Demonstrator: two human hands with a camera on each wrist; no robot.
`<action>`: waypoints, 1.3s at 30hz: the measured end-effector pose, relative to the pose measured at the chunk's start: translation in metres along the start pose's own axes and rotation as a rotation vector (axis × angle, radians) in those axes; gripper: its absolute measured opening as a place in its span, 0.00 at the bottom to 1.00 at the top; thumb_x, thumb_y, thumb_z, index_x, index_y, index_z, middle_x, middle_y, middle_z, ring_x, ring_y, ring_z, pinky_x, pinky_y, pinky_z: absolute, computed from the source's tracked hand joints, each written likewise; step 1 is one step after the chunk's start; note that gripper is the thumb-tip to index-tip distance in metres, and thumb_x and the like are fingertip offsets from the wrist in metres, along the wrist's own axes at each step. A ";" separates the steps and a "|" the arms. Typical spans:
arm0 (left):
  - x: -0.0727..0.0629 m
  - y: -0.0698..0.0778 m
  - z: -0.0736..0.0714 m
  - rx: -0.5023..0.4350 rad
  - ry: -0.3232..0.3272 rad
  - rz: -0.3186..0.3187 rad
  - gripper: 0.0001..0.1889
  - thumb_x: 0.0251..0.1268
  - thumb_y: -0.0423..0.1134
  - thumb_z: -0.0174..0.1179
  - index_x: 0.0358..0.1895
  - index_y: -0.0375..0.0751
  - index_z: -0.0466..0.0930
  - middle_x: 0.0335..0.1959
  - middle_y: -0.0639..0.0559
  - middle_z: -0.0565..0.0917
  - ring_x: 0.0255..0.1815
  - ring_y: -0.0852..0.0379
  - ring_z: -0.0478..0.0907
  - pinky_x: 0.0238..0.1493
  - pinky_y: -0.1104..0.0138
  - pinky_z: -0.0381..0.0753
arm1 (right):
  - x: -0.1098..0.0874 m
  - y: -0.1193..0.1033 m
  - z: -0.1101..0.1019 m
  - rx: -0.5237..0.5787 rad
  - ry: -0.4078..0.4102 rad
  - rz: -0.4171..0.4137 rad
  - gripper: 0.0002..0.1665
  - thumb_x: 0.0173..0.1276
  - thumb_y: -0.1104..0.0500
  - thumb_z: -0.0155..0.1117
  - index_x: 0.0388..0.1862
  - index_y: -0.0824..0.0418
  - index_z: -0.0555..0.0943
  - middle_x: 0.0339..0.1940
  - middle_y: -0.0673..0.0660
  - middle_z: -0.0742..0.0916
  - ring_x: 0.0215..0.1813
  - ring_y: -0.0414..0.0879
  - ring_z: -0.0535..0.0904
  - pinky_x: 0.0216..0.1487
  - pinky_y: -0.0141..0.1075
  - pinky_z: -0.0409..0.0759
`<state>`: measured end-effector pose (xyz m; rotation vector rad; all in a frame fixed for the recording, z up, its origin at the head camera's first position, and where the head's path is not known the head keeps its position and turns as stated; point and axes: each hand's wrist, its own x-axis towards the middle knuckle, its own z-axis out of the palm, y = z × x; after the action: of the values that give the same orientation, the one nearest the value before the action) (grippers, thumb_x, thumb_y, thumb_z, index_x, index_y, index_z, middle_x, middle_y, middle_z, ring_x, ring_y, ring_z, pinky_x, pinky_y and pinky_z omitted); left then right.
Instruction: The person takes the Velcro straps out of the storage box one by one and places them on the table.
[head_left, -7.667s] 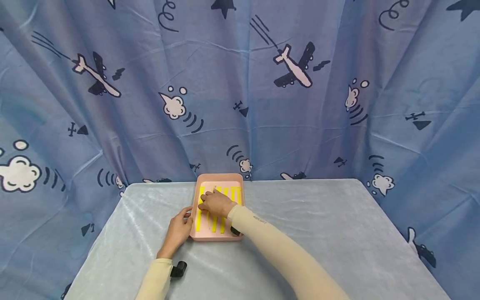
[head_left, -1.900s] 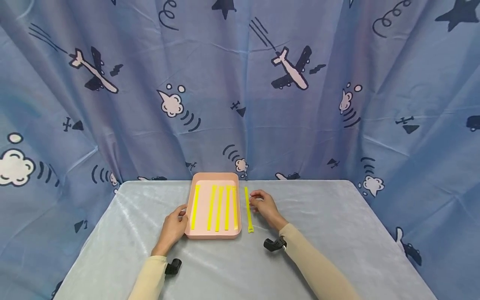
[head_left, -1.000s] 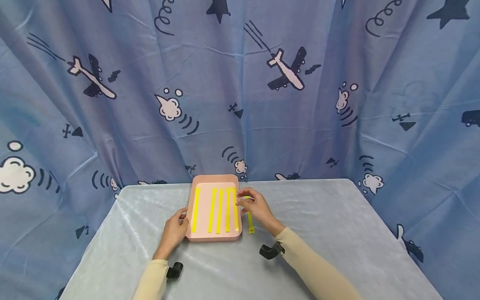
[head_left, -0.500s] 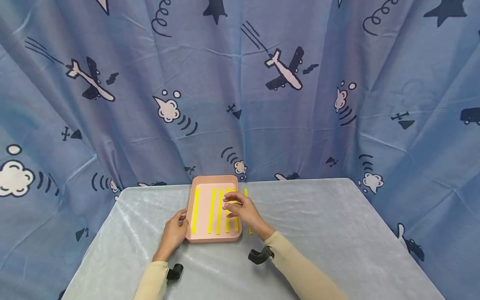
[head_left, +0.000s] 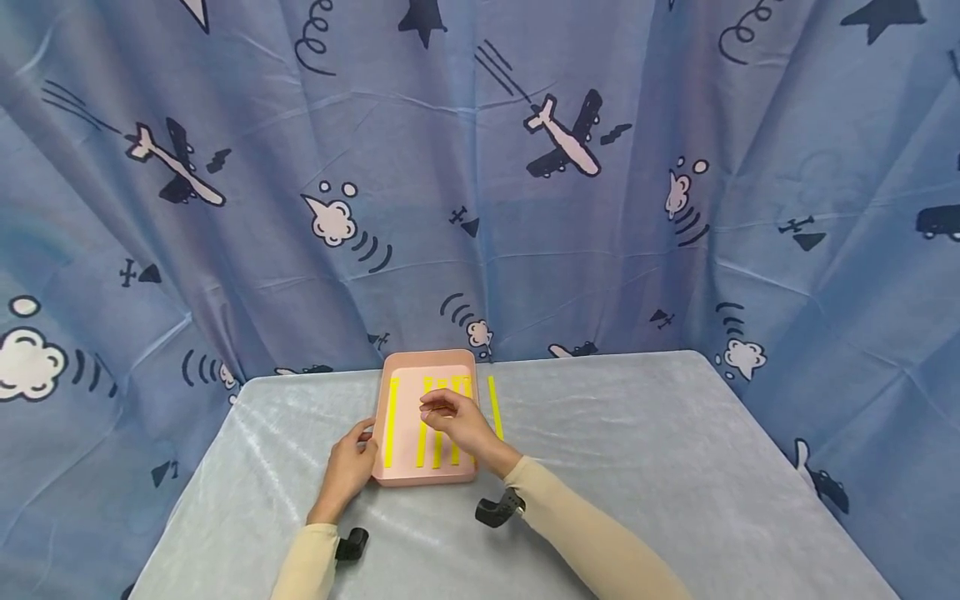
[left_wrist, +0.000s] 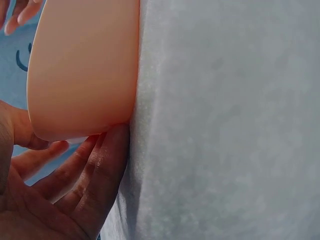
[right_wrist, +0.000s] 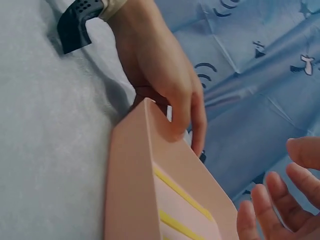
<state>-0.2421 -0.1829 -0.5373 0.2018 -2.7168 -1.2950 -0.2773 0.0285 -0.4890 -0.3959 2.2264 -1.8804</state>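
The pink tray [head_left: 430, 358] stands at the back of the table, with several flat yellow straps [head_left: 391, 423] lying lengthwise in it. At its left edge my left hand [head_left: 347, 467] holds the rim; in the left wrist view the fingers [left_wrist: 107, 165] press the outer wall [left_wrist: 85, 70]. My right hand [head_left: 463, 427] hovers over the tray with loosely bent fingers and hides parts of the straps. Nothing shows in that hand [right_wrist: 282, 210] in the right wrist view. One more yellow strap [head_left: 495, 404] lies on the table right of the tray, its near end hidden behind the right hand.
A pale grey cloth [head_left: 637, 467] covers the table. Behind it hangs a blue curtain [head_left: 420, 275] with printed planes and clouds. Black wrist cameras sit on the left wrist [head_left: 352, 544] and the right wrist [head_left: 498, 508].
Between the oldest frame and the later ones, one strap left the tray for the table on the right. Lately my right hand moved left from that strap over the tray. The left hand stayed.
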 end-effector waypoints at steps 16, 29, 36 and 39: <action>0.005 0.003 0.000 0.010 -0.006 0.008 0.22 0.71 0.36 0.50 0.67 0.38 0.73 0.52 0.35 0.83 0.50 0.42 0.84 0.48 0.52 0.82 | 0.012 -0.012 0.010 -0.396 -0.137 -0.066 0.17 0.68 0.57 0.66 0.54 0.56 0.81 0.57 0.58 0.84 0.58 0.49 0.78 0.60 0.41 0.77; 0.007 0.005 0.004 -0.008 -0.006 0.014 0.22 0.71 0.36 0.51 0.66 0.39 0.73 0.50 0.38 0.84 0.47 0.47 0.84 0.43 0.57 0.82 | 0.030 -0.019 0.002 -0.672 -0.304 -0.148 0.16 0.68 0.57 0.66 0.54 0.55 0.79 0.56 0.55 0.83 0.59 0.49 0.77 0.61 0.38 0.76; 0.003 0.001 0.002 -0.016 -0.008 0.019 0.22 0.71 0.35 0.50 0.67 0.37 0.73 0.50 0.36 0.84 0.47 0.45 0.85 0.43 0.56 0.83 | 0.040 -0.019 0.005 -0.827 -0.417 -0.152 0.21 0.70 0.55 0.64 0.60 0.54 0.78 0.61 0.54 0.80 0.63 0.49 0.76 0.64 0.38 0.75; 0.003 0.000 0.001 -0.010 -0.003 0.024 0.22 0.71 0.34 0.50 0.66 0.38 0.73 0.50 0.37 0.84 0.47 0.45 0.85 0.44 0.55 0.83 | 0.046 -0.018 0.006 -0.865 -0.437 -0.154 0.21 0.70 0.55 0.63 0.61 0.54 0.78 0.62 0.53 0.80 0.63 0.49 0.76 0.66 0.39 0.73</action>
<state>-0.2449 -0.1829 -0.5375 0.1657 -2.7062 -1.3037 -0.3177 0.0049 -0.4718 -1.0060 2.5887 -0.6563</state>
